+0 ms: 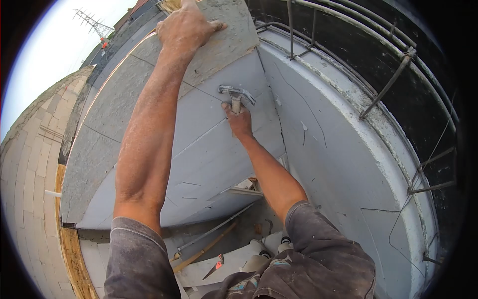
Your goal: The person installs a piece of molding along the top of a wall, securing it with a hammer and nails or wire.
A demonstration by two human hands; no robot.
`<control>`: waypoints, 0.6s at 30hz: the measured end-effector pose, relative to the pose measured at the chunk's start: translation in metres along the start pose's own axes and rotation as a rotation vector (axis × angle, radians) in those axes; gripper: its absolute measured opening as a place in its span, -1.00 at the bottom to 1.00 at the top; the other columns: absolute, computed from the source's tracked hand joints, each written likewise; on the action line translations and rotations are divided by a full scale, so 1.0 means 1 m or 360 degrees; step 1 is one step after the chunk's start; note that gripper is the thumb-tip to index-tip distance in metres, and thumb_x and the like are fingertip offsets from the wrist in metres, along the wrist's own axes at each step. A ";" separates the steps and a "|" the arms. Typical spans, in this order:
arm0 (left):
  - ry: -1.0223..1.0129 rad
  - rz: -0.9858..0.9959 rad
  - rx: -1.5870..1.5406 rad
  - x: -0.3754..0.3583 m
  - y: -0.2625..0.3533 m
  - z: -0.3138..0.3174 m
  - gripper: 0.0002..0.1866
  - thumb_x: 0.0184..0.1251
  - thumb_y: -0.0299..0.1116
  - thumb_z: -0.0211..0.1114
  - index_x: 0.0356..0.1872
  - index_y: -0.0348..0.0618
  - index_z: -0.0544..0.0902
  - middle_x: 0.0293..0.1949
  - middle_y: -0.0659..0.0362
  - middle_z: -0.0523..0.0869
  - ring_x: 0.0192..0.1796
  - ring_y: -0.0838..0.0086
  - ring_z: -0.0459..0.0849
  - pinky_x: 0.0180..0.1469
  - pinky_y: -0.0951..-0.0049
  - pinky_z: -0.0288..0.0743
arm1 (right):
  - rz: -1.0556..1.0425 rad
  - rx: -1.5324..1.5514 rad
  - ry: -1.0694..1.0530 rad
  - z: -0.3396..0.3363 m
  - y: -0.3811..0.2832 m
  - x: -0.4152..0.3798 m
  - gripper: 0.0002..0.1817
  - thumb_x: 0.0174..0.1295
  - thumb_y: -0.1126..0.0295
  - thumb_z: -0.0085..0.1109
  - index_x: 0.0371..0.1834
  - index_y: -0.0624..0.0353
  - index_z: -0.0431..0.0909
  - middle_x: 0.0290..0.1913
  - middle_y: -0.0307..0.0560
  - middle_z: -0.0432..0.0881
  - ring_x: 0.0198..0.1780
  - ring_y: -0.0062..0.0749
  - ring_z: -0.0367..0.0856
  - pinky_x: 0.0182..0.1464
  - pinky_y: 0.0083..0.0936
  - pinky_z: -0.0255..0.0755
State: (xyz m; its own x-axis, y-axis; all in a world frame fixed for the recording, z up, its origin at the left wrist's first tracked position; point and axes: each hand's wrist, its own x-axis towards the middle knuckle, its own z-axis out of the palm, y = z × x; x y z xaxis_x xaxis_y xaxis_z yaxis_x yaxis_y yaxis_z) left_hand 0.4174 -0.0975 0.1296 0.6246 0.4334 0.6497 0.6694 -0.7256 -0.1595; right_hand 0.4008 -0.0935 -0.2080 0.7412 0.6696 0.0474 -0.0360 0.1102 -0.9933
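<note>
Metal hammer [236, 97] closed in right hand's [239, 119] grip, fingers wrapped.

A dark grey T-shirt [318, 264] with short hemmed sleeves [137, 254] and pale print [246, 284].

Room btwn L forearm [149, 119] & hammer [236, 93], rebar [386, 85] blocks upper R

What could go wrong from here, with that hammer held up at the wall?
The right hand grips the hammer close under its head, so a swing might scrape the knuckles. The bare steel bars on the right could scratch an arm. The saw lying below might be stepped on.
</note>
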 end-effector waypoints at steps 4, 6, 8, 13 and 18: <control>0.0089 -0.0070 0.0179 -0.004 -0.023 0.021 -0.10 -0.04 0.32 0.57 0.15 -0.22 0.58 -0.17 0.03 0.84 -0.03 0.15 0.82 0.13 0.07 0.56 | 0.0075 0.0154 -0.0042 0.002 -0.005 -0.007 -0.54 0.33 0.00 0.39 -0.25 0.25 0.57 -0.50 -0.19 0.51 -0.50 -0.44 0.47 -0.37 -0.39 0.42; 0.0024 -0.0153 0.0058 -0.002 -0.023 0.025 -0.04 0.02 0.25 0.58 0.30 -0.24 0.47 0.13 0.00 0.72 0.29 0.15 0.63 0.31 0.09 0.39 | 0.0104 0.0227 -0.0055 0.002 -0.008 -0.007 -0.53 0.33 0.00 0.39 -0.28 0.26 0.56 -0.53 -0.22 0.49 -0.53 -0.45 0.48 -0.42 -0.43 0.44; 0.0104 -0.0060 0.0061 -0.008 -0.026 0.024 -0.04 0.05 0.22 0.57 0.33 -0.25 0.44 0.17 -0.02 0.66 0.29 0.17 0.61 0.30 0.06 0.41 | 0.0111 0.0212 -0.0080 0.001 -0.009 -0.005 -0.54 0.33 0.01 0.40 -0.31 0.25 0.54 -0.53 -0.23 0.48 -0.53 -0.47 0.49 -0.44 -0.45 0.44; 0.0841 0.0261 -0.0221 -0.039 -0.066 -0.002 -0.19 0.11 0.23 0.51 0.19 -0.23 0.58 0.11 0.00 0.66 0.17 0.18 0.63 0.21 0.08 0.48 | 0.0126 0.0257 -0.0060 -0.003 -0.010 -0.005 -0.52 0.28 -0.02 0.46 -0.38 0.17 0.51 -0.54 -0.25 0.48 -0.55 -0.47 0.49 -0.49 -0.49 0.41; 0.0747 0.0148 0.0216 -0.123 -0.240 -0.092 -0.32 0.24 0.40 0.31 -0.15 -0.13 0.75 -0.24 0.09 0.77 -0.11 0.24 0.75 -0.10 0.04 0.57 | 0.0052 0.0078 -0.0121 -0.012 -0.007 -0.001 -0.49 0.28 -0.11 0.42 -0.37 0.14 0.52 -0.52 -0.24 0.51 -0.46 -0.45 0.55 -0.37 -0.43 0.45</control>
State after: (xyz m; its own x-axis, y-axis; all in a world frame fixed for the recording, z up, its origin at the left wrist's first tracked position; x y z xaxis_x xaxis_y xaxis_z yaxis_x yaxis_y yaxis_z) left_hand 0.1428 -0.0259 0.1562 0.4562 0.0600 0.8879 0.6852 -0.6603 -0.3074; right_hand 0.4083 -0.1037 -0.2023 0.6861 0.7271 0.0250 -0.0935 0.1223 -0.9881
